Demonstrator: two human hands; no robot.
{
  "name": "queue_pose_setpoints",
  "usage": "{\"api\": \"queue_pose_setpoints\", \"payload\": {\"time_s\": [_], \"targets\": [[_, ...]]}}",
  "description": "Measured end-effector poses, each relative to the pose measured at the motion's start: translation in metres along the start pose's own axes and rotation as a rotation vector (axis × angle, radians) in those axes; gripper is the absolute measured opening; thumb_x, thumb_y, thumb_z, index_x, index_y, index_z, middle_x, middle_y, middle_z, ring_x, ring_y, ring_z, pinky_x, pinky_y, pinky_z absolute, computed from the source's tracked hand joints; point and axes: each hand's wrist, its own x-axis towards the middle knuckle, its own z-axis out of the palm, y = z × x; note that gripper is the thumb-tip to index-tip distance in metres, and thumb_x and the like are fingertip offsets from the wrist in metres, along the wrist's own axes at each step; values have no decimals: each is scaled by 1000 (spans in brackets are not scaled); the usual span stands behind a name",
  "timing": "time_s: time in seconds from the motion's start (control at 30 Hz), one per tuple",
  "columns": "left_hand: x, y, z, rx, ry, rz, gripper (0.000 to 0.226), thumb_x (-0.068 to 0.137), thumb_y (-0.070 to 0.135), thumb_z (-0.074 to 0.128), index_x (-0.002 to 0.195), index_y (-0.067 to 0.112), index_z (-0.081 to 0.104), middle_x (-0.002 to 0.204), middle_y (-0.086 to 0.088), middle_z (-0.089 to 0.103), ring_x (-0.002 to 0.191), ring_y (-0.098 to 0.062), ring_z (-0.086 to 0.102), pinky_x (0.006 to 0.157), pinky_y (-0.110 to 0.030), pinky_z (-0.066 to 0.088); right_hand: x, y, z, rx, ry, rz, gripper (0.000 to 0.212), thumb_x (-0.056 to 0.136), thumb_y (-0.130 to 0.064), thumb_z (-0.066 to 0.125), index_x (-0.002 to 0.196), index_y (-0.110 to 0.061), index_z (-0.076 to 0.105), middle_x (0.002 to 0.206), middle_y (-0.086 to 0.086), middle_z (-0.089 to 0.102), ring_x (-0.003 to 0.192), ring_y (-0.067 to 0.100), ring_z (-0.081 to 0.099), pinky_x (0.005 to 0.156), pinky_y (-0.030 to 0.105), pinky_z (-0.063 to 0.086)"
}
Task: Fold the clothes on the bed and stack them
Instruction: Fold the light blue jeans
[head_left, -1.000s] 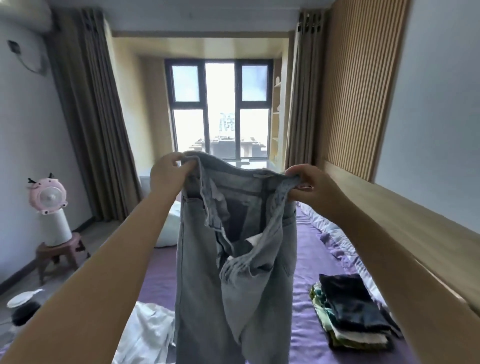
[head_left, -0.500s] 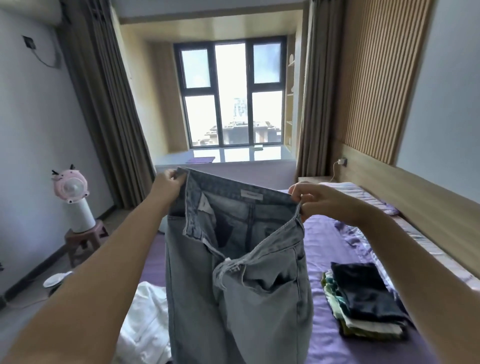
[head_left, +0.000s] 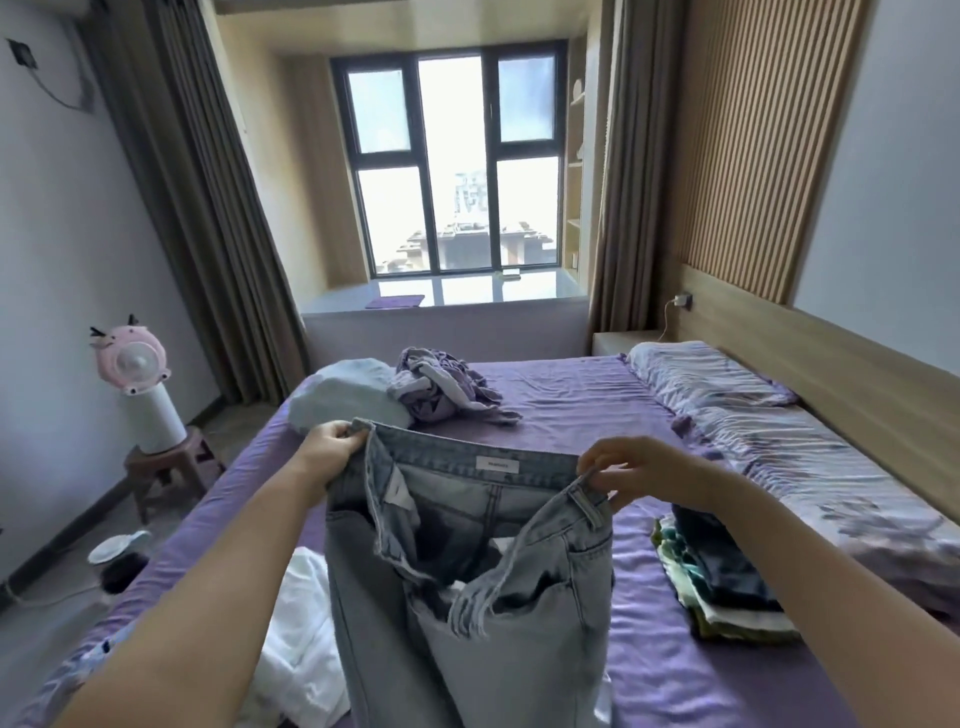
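- The jeans (head_left: 467, 597) are held up in the lower middle of the frame, over the bed (head_left: 571, 405), with the waistband open and the legs hanging down out of view.
- The left hand (head_left: 332, 447) is curled round the waistband's left corner, thumb and fingers clamped on the denim.
- The right hand (head_left: 639, 470) is at the right corner; a belt-loop area looks pinched between thumb and fingertips, the other fingers loosely spread.
- Denim like this is probably on the heavy side and fairly stiff, so it should hang straight and hold a crease, not slip about. Nothing fragile here.
- Best grip points are judged to be the two waistband ends, as already taken; the fly flap is flopped open and would likely need flattening first.
- A folded stack (head_left: 722, 577) is sitting at the lower right of the frame, where the jeans would presumably end up.
- Unfolded stuff is left too: a white garment (head_left: 306, 639) at the lower left, a lilac heap (head_left: 447, 384) mid-frame.
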Motion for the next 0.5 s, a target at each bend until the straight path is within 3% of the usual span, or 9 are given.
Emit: {"api": "queue_pose_setpoints", "payload": {"time_s": [0.07,0.13,0.2,0.3,0.4,0.5], "targets": [[-4,-17,5,0,-32,-40,12,96,9,53,88,4,61,79,-10,63,67,-17,60,67,-30,51,1,10,8,-149,-46,28,21,93,6,49,103,-4,65,90,3,63,76,7,63,68,19,53],[-7,-30,11,1,-26,-66,11,97,10,53,92,2,60,82,-11,62,73,-21,57,73,-35,49,2,18,15,-336,-109,14,30,92,11,45,88,-12,63,88,0,55,74,9,56,70,19,48],[-9,-43,16,2,1,-96,15,97,10,53,85,5,61,80,-9,62,72,-21,56,70,-33,48,1,32,18,-526,-90,-12,33,89,10,47,75,-18,57,88,-1,49,76,15,52,75,25,45],[-14,-64,24,4,-3,-163,16,97,11,54,83,8,61,77,-8,63,68,-20,58,63,-30,50,-8,59,20,-531,-89,37,31,87,-3,54,67,-26,55,88,-5,50,75,13,52,77,27,42],[-18,-86,38,20,-1,-222,15,96,11,54,83,8,60,77,-8,62,66,-19,58,60,-28,51,-18,85,26,-503,-265,111,11,81,-24,68,87,-28,59,102,-8,48,87,5,54,81,18,44],[-22,-106,50,41,21,-267,9,96,10,55,89,5,60,76,-8,61,59,-15,61,58,-27,52,-21,110,30,-596,-339,87,43,78,-30,76,113,-16,57,115,-1,41,102,16,52,94,26,45]]}}
